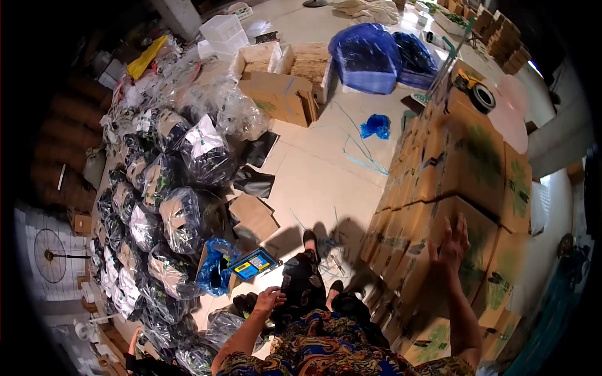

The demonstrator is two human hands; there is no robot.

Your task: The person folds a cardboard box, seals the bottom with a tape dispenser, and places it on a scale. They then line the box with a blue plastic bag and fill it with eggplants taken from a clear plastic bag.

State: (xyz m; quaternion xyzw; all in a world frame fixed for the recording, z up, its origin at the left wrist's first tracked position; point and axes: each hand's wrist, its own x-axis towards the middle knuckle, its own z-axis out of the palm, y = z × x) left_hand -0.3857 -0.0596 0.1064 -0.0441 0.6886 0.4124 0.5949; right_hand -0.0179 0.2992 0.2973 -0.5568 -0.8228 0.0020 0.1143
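Observation:
My right hand [450, 245] is open, fingers spread, over a cardboard box [478, 227] in the tall stack to my right. That box carries a dark green print, partly covered by my hand and forearm. My left hand [269, 301] hangs beside my thigh with its fingers loosely bent and nothing visible in them. Nearest to it is a dark device with a yellow and blue panel [254, 265]. Beside the device lies a crumpled blue plastic bag [216, 269].
A large heap of clear plastic bags with dark contents [182, 219] fills my left side. A yellow and black tape dispenser [470, 84] sits on the far boxes. Ahead are a blue-wrapped bundle [365, 59], a cardboard piece [276, 100] and loose strapping on the floor [307, 163].

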